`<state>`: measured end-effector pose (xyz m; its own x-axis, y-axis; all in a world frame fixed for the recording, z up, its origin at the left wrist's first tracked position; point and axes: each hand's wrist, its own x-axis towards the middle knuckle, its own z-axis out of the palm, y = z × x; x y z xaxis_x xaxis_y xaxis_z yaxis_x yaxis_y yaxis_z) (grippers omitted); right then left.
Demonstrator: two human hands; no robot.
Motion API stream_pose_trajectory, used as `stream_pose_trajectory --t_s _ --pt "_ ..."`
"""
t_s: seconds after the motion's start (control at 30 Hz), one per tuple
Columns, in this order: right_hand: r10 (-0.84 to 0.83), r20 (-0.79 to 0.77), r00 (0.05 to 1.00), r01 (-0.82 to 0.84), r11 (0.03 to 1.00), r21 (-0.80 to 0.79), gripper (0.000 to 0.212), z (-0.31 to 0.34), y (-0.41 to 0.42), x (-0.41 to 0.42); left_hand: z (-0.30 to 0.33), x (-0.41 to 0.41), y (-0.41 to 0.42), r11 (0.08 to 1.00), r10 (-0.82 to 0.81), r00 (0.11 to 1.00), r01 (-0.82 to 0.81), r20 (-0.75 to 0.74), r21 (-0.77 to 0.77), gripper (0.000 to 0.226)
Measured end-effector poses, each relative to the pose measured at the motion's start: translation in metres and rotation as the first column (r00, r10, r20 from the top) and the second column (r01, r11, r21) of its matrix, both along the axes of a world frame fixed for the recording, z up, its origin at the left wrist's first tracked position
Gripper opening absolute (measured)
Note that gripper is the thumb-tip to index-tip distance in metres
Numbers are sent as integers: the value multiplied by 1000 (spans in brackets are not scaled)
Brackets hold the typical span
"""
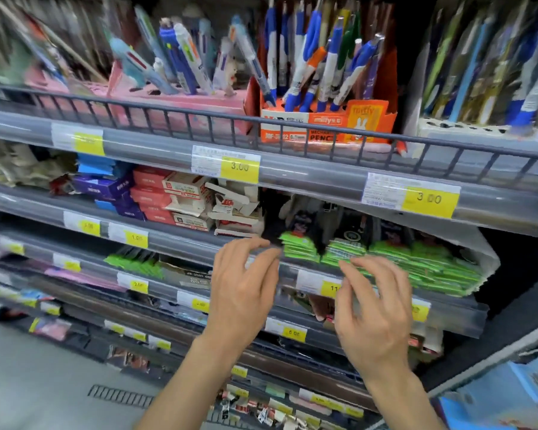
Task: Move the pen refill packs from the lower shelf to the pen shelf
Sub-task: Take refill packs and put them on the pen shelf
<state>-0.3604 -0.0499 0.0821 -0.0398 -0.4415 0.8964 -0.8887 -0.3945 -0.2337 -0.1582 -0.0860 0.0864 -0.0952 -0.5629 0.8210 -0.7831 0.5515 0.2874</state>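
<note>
Big shelving unit fills the view, tier on tier, and the top tier is the pen shelf (261, 125), fenced by a dark wire rail so the upright pens (320, 63) in their orange box (326, 125) stay put. Below it a shelf of small red and white boxes (180, 197), stacked flat, probably to fit the low gap. Lower again, at right, sits the lower shelf (448, 318) behind a clear lip with yellow price tags (333, 288), and that lip looks like what keeps the stock from sliding off.

There they are: the refill packs (416, 265), bright green, thin and flat, laid in overlapping rows, with some dark packets standing just behind them at the far side. Print on them is too blurred to read.

Now the hands, both near the front of that shelf. Left hand (243, 293) is empty, grip wide, fingers spread and curled, tips just at the left end of the green row. Right hand (376, 311) is empty too, fingers loosely fanned in front of the packs and over a price tag. Nothing is held; it reads as two hands lining up to gather a bunch of packs.
</note>
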Motion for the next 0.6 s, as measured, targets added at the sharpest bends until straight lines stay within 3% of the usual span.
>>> stream_pose_trajectory --t_s 0.2,0.33,0.43,0.6 --pt "316 53 947 -320 925 204 20 -49 -1 133 -57 149 40 956 256 966 -251 -17 153 25" --pt "433 36 901 -418 841 343 20 -71 -19 228 -87 252 48 876 389 921 -365 -13 316 31" --pt "445 -25 895 -376 783 495 24 -82 -39 301 -104 320 33 801 400 912 -395 90 449 25" --pt "337 -108 935 -154 662 733 49 -91 -83 397 -115 395 -7 673 214 929 -365 303 644 40"
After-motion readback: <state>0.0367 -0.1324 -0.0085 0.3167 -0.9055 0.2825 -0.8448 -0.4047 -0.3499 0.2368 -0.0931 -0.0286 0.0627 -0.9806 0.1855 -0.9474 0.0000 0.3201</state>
